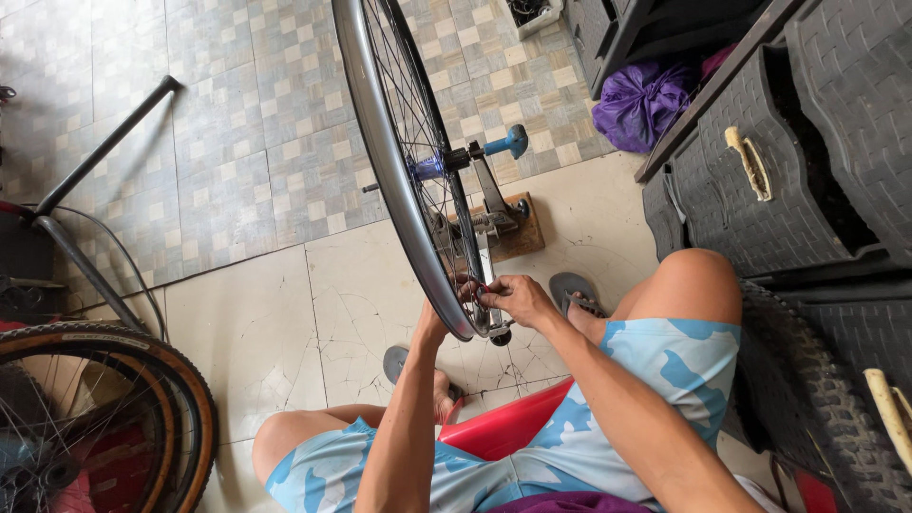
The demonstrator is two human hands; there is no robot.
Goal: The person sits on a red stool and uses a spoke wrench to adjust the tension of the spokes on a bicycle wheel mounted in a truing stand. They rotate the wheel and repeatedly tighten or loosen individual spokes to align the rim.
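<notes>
A bare silver bicycle rim [380, 142] with dark spokes stands upright in a metal truing stand [494, 214] on a small wooden base. My right hand [518, 296] pinches a small red tool at the spokes near the rim's lowest part. My left hand [432, 323] reaches up behind the rim from the other side; its fingers are mostly hidden by the rim, so its grip cannot be made out. I sit on a low red stool [499, 427], knees spread, in blue patterned shorts.
A tan-walled bicycle wheel [104, 418] leans at the lower left beside a black bike frame [85, 180]. Dark woven-look plastic drawers [788, 161] stand at the right, a purple bag [641, 100] beside them. A knobby tyre [817, 418] lies at the lower right.
</notes>
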